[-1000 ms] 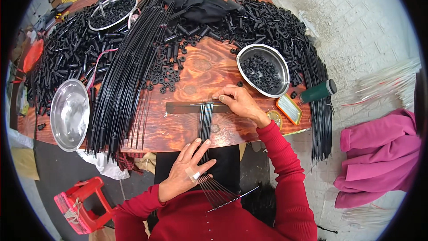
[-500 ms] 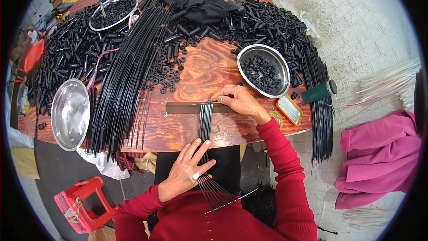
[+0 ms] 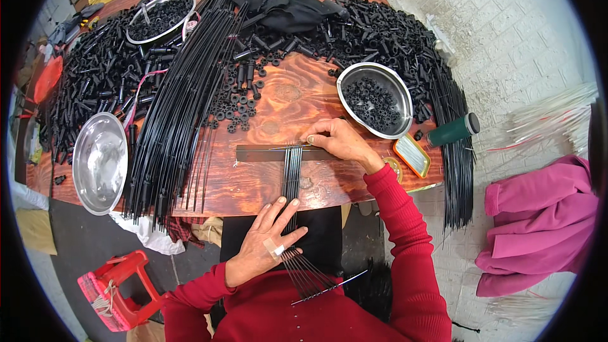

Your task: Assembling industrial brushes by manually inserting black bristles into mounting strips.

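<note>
Several thin black rods (image 3: 292,174) lie side by side over the table's near edge, fanning out toward my lap. My left hand (image 3: 265,246), with a pale strip of tape on it, rests on them with fingers stretched out. Across their lower ends runs a thin metal rod (image 3: 345,281). At their far ends, my right hand (image 3: 339,143) is closed in a pinch on a thin crosswise rod (image 3: 283,148), partly hidden by the fingers. Beneath these ends lies a flat dark strip (image 3: 258,154).
A metal bowl of small black rings (image 3: 406,102) stands at right, near a green cylinder (image 3: 453,130) and an orange-rimmed tray (image 3: 411,156). A large bundle of black rods (image 3: 180,98), a clear bowl (image 3: 99,163) and heaped black parts (image 3: 95,76) are at left. A red stool (image 3: 126,291) stands below.
My right hand and wrist have shifted very slightly at the far ends of the rods. My left hand has stayed in place.
</note>
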Available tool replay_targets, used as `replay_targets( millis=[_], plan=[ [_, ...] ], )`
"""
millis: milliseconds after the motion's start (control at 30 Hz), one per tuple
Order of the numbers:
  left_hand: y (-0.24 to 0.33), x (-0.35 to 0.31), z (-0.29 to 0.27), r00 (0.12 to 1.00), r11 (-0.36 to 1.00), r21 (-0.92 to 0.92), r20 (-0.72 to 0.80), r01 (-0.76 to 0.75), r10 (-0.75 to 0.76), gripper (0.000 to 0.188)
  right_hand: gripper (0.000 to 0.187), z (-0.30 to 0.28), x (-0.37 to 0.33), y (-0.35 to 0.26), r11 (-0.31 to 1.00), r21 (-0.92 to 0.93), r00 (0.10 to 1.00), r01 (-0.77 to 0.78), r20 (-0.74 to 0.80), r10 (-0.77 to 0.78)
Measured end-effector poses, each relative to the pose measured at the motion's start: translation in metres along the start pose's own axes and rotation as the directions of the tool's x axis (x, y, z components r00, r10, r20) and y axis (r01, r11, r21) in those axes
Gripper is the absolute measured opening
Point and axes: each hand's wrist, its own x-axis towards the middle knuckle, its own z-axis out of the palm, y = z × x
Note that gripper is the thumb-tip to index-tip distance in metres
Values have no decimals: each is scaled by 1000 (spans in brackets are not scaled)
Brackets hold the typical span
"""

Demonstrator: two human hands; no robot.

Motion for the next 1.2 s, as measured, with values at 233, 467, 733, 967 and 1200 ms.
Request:
replay_targets(
  millis=[233,467,733,967,1200],
  plan=[
    [1,0,-1,1000,1000,2,-5,8,-8,51,17,1,1,-10,995,81,998,-59,12,58],
    [1,0,2,1000,1000,2,-19,3,-3,51,14,8,5,-6,989,139,999,51,2,-52],
    [2,0,-1,1000,1000,15,-10,14,-14,50,17,14,3,-13,992,114,997,55,43,-60],
    [2,0,0,1000,1000,-1,-20,13,-13,51,20,15,5,-19,989,-27,989,142,38,-141],
    [3,0,0,1000,1000,-8,-20,13,-13,51,18,17,6,-12,992,9,992,125,15,-125]
  ],
)
